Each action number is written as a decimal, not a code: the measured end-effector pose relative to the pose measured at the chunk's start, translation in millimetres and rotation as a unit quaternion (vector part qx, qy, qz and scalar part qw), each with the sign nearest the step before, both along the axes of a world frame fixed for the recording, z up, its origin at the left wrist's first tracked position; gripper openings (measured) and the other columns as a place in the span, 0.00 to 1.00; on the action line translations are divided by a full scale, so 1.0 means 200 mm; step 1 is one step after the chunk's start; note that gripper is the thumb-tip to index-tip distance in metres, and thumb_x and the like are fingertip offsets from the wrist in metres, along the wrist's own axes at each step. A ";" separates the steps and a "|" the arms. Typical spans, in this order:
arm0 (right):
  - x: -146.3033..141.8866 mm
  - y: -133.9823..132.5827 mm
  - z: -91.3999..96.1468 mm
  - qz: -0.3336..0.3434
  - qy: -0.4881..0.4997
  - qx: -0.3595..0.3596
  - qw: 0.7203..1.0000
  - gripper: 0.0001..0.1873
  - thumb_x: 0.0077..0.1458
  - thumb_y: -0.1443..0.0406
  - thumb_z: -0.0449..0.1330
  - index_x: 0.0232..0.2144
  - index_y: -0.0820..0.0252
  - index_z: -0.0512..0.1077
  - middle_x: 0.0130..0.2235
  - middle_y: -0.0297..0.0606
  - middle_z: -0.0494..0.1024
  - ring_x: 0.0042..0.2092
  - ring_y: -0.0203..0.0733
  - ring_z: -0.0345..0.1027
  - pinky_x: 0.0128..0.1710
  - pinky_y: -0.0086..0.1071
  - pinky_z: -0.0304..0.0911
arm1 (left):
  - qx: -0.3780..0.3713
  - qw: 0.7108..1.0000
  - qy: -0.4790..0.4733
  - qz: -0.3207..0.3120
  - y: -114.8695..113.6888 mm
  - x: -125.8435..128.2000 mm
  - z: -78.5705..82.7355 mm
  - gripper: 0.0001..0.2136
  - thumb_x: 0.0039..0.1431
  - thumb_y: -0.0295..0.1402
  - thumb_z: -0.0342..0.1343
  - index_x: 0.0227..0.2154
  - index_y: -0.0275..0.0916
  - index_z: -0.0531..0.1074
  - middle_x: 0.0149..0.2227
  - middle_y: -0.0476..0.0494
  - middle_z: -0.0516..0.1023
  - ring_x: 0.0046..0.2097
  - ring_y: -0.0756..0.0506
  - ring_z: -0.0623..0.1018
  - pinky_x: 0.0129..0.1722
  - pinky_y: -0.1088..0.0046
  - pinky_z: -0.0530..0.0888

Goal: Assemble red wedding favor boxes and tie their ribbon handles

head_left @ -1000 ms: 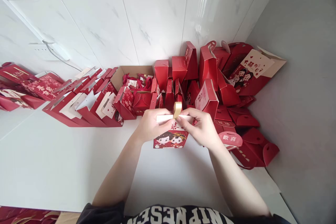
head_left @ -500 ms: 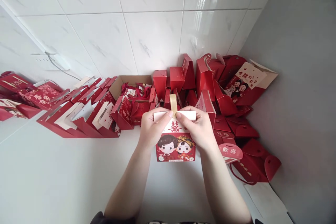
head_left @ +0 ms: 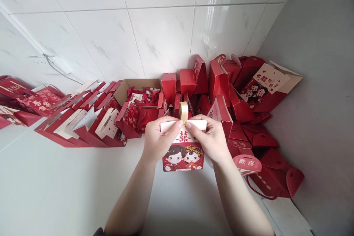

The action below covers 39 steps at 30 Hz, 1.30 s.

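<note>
A small red gift box [head_left: 183,156] with two cartoon figures on its front stands on the white table [head_left: 63,184]. My left hand [head_left: 159,141] and my right hand [head_left: 211,138] grip its top from both sides. Thumbs and forefingers of both hands pinch the white top flap [head_left: 199,125] at the foot of a gold ribbon loop [head_left: 183,112] that sticks up from the middle.
A pile of red gift boxes [head_left: 221,92] fills the corner behind and to the right. An open cardboard box [head_left: 129,88] holds red ribbons. A row of flat folded boxes [head_left: 80,118] leans at the left. A tiled wall rises behind and a grey wall [head_left: 318,81] stands at the right.
The box has come nearer and a little lower, so its cartoon front shows in full. The gold loop now stands upright. Both hands keep their pinch on the top flap.
</note>
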State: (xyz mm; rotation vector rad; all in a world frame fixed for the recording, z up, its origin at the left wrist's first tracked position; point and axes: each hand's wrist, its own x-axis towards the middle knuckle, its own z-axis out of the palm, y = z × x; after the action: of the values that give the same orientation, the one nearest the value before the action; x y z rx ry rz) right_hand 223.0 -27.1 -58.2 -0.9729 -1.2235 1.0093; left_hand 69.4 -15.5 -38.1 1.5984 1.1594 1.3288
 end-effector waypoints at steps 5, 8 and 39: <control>-0.01 0.00 0.00 -0.015 -0.005 0.007 1.000 0.10 0.53 0.58 0.67 0.29 0.60 0.76 0.26 0.32 0.74 0.28 0.32 0.63 0.26 0.25 0.60 | -0.002 0.999 0.029 -0.038 0.01 -0.03 0.00 0.04 0.55 0.32 0.61 0.30 0.36 0.77 0.29 0.47 0.79 0.31 0.49 0.78 0.29 0.79 0.74; -0.01 0.00 0.01 -0.005 -0.013 0.013 1.000 0.09 0.53 0.59 0.67 0.29 0.59 0.77 0.27 0.32 0.75 0.28 0.32 0.65 0.26 0.25 0.60 | -0.009 0.998 0.044 -0.032 0.01 -0.04 0.01 0.05 0.53 0.32 0.62 0.31 0.36 0.77 0.29 0.47 0.80 0.31 0.48 0.78 0.29 0.78 0.75; 0.02 -0.03 0.05 0.006 -0.049 0.087 0.995 0.06 0.55 0.60 0.66 0.33 0.55 0.75 0.33 0.34 0.78 0.32 0.37 0.70 0.31 0.30 0.65 | 0.066 0.997 0.023 -0.030 -0.03 -0.04 0.02 0.05 0.52 0.29 0.63 0.32 0.36 0.79 0.29 0.46 0.82 0.30 0.47 0.80 0.28 0.76 0.76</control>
State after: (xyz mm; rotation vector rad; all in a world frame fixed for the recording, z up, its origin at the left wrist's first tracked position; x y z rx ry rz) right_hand 227.7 -34.1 -47.3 -0.8867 -1.3761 0.8576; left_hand 62.4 -22.3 -34.3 1.7528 1.0610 1.3599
